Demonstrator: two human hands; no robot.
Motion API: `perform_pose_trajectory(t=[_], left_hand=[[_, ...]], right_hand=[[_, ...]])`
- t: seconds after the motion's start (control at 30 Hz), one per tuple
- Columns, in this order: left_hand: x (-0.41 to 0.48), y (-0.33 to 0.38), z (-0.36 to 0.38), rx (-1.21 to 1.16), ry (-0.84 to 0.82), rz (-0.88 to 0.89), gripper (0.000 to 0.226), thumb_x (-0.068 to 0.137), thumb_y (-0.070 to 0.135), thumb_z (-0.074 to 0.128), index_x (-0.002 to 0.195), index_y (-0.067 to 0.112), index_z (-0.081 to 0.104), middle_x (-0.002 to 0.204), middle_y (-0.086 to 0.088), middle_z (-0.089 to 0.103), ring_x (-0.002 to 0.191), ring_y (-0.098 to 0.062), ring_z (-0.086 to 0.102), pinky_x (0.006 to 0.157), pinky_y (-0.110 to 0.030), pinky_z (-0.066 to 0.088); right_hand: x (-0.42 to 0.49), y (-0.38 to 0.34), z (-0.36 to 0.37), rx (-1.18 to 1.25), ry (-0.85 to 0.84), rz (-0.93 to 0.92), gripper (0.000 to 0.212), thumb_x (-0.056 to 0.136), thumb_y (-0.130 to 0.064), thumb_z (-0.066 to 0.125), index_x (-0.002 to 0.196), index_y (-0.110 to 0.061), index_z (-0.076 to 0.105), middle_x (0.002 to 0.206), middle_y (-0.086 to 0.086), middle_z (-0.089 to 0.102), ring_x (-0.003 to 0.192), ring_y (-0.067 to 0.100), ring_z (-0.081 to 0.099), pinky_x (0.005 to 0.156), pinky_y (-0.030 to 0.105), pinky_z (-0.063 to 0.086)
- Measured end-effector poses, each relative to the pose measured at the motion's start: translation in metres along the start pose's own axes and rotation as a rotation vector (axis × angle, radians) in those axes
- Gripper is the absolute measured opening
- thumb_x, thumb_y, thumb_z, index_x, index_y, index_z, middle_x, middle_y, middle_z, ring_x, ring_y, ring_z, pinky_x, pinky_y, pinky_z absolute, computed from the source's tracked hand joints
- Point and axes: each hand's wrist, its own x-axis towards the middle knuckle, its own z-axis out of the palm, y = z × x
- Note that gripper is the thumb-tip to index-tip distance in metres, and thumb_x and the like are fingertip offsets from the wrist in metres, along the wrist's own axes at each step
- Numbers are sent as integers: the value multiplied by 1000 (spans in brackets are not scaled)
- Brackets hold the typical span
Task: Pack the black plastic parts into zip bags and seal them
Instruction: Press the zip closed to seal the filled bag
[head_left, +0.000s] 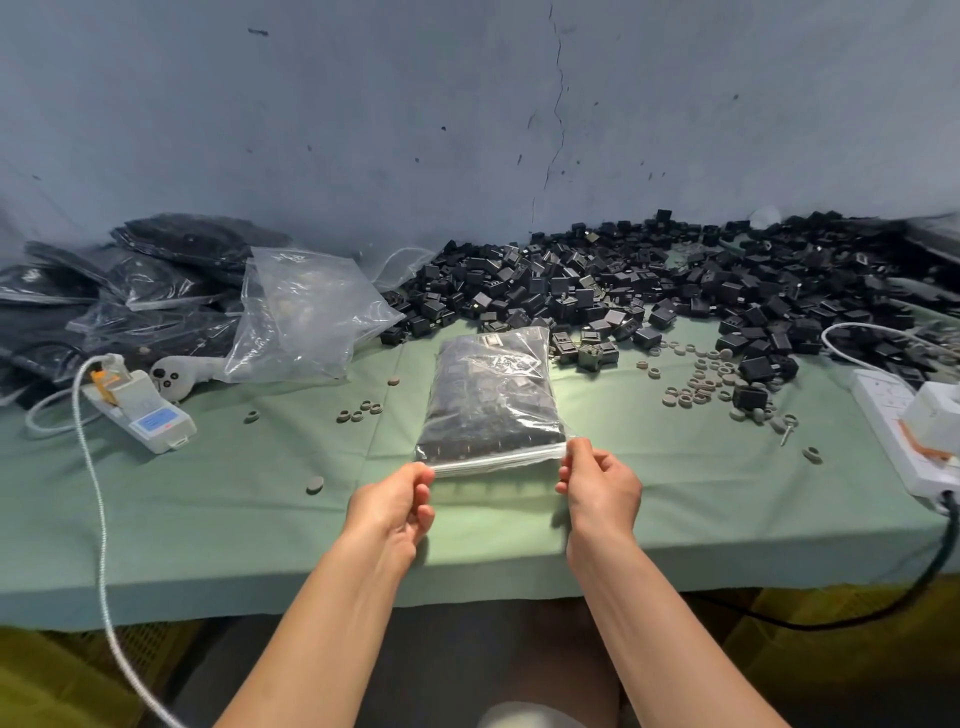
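Blurred blue label on power strip (141, 411): unreadable. Pinching near corners of filled zip bag (491, 400) with left hand (395, 512) and right hand (600, 487); lying flat on bench (234, 519), near loose black parts (675, 280).

- pale green cloth (208, 493) covers the whole table, front edge hanging over a bit
- blue-grey wall (363, 130) behind, pretty scuffed, with a long crack (558, 104) running down it
- white power strip (150, 415) on the left, blue label on top, with a braided white cable (98, 519) trailing off the table edge
- little grey rings (706, 384) all over the right side, a few more (358, 410) near the middle
- another white power strip (893, 431) far right, chunky white adapter (935, 415) plugged in, black cable (924, 582) dropping off the table
- yellow-green crates (857, 665) underneath
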Motion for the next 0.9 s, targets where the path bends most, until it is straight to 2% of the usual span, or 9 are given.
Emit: perform_pose_trajectory(t=[0.1,0.2,0.37,0.47,0.53,0.67,0.73,0.8,0.9], left_hand=[[-2,-1,2,-4,21,-1,24,87,-3,61,66,8,57,50,1,52,29,1,41,31,-9,31],[-4,-2,6,12,39,1,26,88,4,60,63,11,57,54,3,50,29,0,38,30,-10,30],[-8,-3,8,-1,36,21,25,92,7,53,67,13,57,47,7,52,30,0,36,30,-11,28],[-9,-5,8,24,41,60,25,95,10,48,74,14,61,48,10,58,41,-1,38,32,-12,29],[-10,-7,7,48,43,92,24,95,11,48,76,13,62,50,9,59,46,-4,38,32,-12,30],[-8,-11,3,95,14,135,28,97,13,45,78,11,65,48,9,56,46,-5,39,33,-13,32],[-6,-10,-3,137,-37,129,30,98,14,42,82,8,67,48,8,60,43,-5,45,35,-15,37],[-4,-8,-9,166,-115,104,37,102,19,37,88,3,67,58,0,70,47,-10,60,39,-18,46],[2,2,-15,64,-268,-64,53,106,40,34,102,-5,61,79,-20,75,62,-25,74,45,-28,56]], right_hand=[[-4,0,2,19,37,13,19,88,-17,64,70,-11,60,53,-5,55,33,-1,42,37,13,36],[-7,-2,8,53,104,29,18,87,-17,62,70,-11,60,53,-4,54,37,5,44,40,18,36],[-6,0,13,19,141,-20,22,92,-27,57,74,-16,54,66,4,63,54,20,52,55,32,42],[-3,1,12,-22,155,-62,24,97,-30,52,76,-19,50,79,10,66,69,27,59,72,43,51],[-2,0,11,-57,157,-74,27,99,-32,48,76,-18,48,79,11,65,75,32,61,75,46,52],[1,0,10,-90,181,-95,36,100,-34,39,73,-11,42,74,14,59,71,35,52,67,44,44],[-2,-5,12,-86,171,-125,38,102,-35,38,72,-11,40,68,8,51,67,29,44,64,40,37],[-10,-16,22,-96,134,-204,40,105,-37,38,75,-10,45,68,4,52,67,27,44,66,40,37],[-30,-43,47,-64,27,-402,40,106,-38,40,77,-11,48,63,-1,52,62,20,46,64,41,39]])
